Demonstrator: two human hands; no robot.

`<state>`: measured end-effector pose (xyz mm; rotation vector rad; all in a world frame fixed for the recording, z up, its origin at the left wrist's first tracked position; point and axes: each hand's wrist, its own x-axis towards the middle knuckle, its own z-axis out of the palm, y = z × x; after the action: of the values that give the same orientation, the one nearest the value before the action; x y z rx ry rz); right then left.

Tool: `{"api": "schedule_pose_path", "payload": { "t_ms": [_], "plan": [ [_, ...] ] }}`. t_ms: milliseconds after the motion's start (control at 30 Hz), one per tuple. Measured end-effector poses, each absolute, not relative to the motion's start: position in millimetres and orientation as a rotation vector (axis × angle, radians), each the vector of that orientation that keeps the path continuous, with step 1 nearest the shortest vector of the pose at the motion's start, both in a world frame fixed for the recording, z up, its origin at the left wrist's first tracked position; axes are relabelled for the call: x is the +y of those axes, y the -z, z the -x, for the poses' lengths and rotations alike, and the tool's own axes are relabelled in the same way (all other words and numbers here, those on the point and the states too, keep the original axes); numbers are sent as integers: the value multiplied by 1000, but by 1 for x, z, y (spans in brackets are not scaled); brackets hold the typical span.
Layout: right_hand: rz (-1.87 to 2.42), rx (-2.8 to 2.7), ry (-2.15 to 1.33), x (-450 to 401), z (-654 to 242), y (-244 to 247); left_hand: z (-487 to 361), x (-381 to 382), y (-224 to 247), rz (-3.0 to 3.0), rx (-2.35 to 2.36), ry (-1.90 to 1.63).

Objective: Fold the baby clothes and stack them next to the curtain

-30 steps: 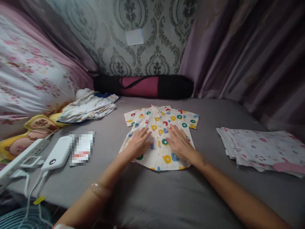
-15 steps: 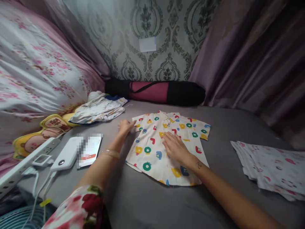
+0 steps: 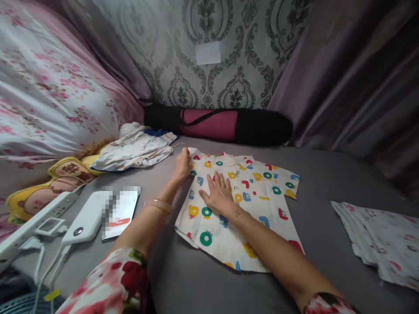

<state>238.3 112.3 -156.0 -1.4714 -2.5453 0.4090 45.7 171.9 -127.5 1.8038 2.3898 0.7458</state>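
A small white shirt [image 3: 209,226] with colourful shapes lies spread on the grey surface, its collar toward the wall. At the end of its left sleeve, my left hand [image 3: 183,165] is closed, gripping the sleeve's edge. My right hand [image 3: 218,192] rests flat on the upper left part of the shirt, fingers spread. The right sleeve lies stretched out and untouched.
A black and maroon bag [image 3: 209,125] lies along the wall. Crumpled clothing [image 3: 134,150], a yellow cushion [image 3: 42,194], a power bank [image 3: 87,218], a packet [image 3: 122,211] and a power strip [image 3: 36,226] are at left. Folded cloth [image 3: 382,244] lies at right.
My left hand has moved up beside the sleeve and closed on its edge. My right hand has shifted left across the shirt, its fingers spreading. The view has shifted slightly.
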Motion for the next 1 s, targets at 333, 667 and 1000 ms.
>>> {"api": "schedule_pose_path", "payload": {
  "t_ms": [333, 667, 1000],
  "plan": [
    [1285, -2718, -517, 81, -231, 147, -59, 164, 122, -2079, 2495, -247],
    [40, -2915, -898, -7, -254, 95, -94, 146, 144, -2572, 1405, -394],
    [1563, -2507, -232, 67, -412, 144, -142, 14, 145, -2507, 1455, -185]
  ]
}}
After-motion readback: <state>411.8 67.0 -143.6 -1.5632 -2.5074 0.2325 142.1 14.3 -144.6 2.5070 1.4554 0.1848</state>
